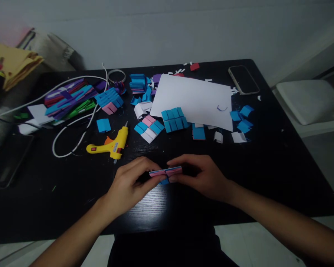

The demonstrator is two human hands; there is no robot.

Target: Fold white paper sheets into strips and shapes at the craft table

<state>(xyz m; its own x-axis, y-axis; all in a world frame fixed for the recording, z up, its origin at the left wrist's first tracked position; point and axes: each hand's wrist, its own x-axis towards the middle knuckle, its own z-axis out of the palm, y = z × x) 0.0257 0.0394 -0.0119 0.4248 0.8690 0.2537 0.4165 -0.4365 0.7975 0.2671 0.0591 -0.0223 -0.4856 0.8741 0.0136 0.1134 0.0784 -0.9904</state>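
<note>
Between my two hands is a small folded-paper piece (174,171) in pink and blue, seen nearly edge-on above the front part of the table. My left hand (133,180) pinches its left side between thumb and fingers. On its right side, my right hand (202,176) is closed in the same way. Beyond the hands lie a pink, blue and white square of joined folded papers (149,129) and a blue block of joined folded papers (174,119). A yellow glue gun (117,144) rests on its side to the left of my left hand.
A white paper sheet (195,97) covers the back middle, with paper scraps around it. Blue folded pieces (244,119) and a phone (243,79) lie to the right. At left are a looped white cable (54,142) and bundled coloured paper strips (72,98).
</note>
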